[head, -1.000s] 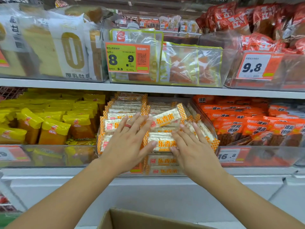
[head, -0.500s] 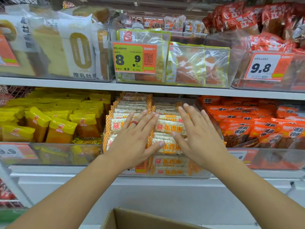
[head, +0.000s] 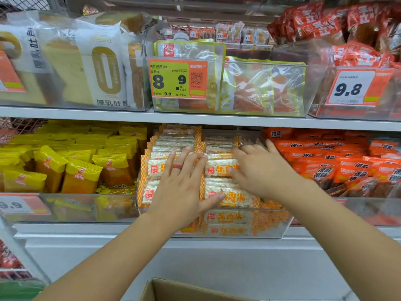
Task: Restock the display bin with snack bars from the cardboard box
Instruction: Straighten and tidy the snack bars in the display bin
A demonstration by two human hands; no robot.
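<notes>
One head-worn, wide-angle view looks forward and slightly down at store shelving from close range. The display bin [head: 280, 227] of snack bars [head: 223, 168] sits near the centre of the frame, and both forearms reach into it from the lower corners. The upper shelf [head: 130, 115] runs across above mid-frame. An edge of the cardboard box [head: 173, 288] shows at the bottom.

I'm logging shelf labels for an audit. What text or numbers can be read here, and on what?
"8 9", "9.9", "500g": yellow price tag
"9.8": white price tag
"9.9": lower left tag, blurred
"乐香米": snack bars in the display bin
"0", "厚乳吐司": bread bag
"很麻": orange packs
Small print on tags, QR code, back-shelf tags: unreadable.
</notes>
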